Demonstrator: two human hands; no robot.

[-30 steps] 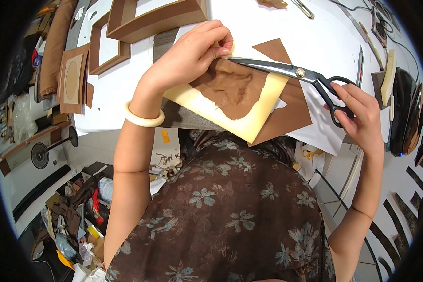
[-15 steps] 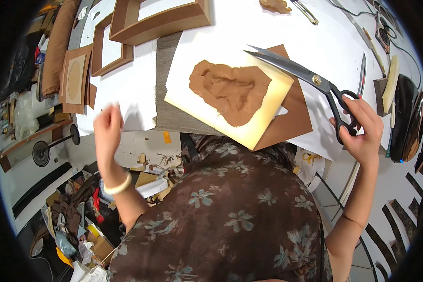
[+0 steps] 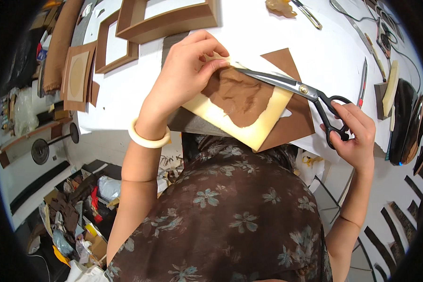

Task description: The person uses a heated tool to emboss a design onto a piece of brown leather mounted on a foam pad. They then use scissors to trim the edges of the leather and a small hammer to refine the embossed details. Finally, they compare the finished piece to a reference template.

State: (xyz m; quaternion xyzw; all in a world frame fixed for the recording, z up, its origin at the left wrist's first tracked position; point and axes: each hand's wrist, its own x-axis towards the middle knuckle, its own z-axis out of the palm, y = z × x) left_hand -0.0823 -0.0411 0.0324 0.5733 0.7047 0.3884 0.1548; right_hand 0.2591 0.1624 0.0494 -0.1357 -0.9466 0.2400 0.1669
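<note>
My right hand [image 3: 356,134] has its thumb and fingers through the black handles of large scissors [image 3: 304,89]. Their slightly parted blades reach left across the far part of a cream sheet [image 3: 279,105], which looks like foam. On that sheet lies a wrinkled, irregular brown piece [image 3: 244,101], like thin leather. With thumb and fingers together, my left hand [image 3: 185,75] pinches the cream sheet's far edge, close to the blade tips. The hand covers the sheet's left corner and part of the brown piece. A flat brown sheet [image 3: 301,122] sticks out beneath the cream one.
Two brown open frames, a larger one [image 3: 174,23] and a smaller one [image 3: 98,49], stand at the far left. A brown panel with an oval [image 3: 77,77] lies beside them. A red-and-black pen-like tool [image 3: 363,84], a pale block [image 3: 391,87] and cables [image 3: 406,54] lie at the right.
My left hand has come from the table's left side up to the cream sheet and taken hold of its edge. The scissors have moved slightly left, and their blades have closed somewhat.
</note>
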